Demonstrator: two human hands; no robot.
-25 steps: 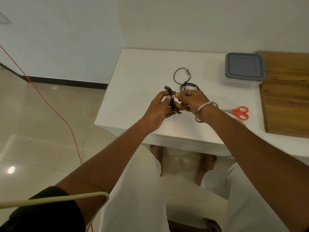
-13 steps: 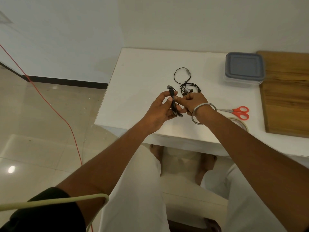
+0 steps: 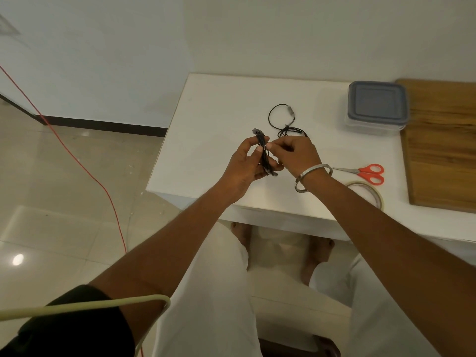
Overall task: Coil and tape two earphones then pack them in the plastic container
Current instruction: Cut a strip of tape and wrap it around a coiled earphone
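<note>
A coiled black earphone (image 3: pixel 263 153) stands upright between my two hands above the white table (image 3: pixel 211 130). My left hand (image 3: pixel 244 166) grips the coil from the left. From the right, my right hand (image 3: pixel 296 153) pinches the same coil near its top with thumb and forefinger. A second black earphone (image 3: pixel 282 119) lies loose on the table just behind my hands, partly hidden by the right hand. The plastic container (image 3: pixel 376 106) with a grey lid, closed, sits at the back right. A roll of clear tape (image 3: pixel 371 193) lies by my right forearm.
Red-handled scissors (image 3: pixel 365 172) lie right of my right wrist. A wooden board (image 3: pixel 445 143) covers the table's right side. The table's left edge drops to a tiled floor crossed by a red cable (image 3: pixel 77 161). My knees sit under the front edge.
Both hands have shifted slightly on the coil; the right hand's fingers moved up along it toward the top. The loose earphone and the other objects have not moved.
</note>
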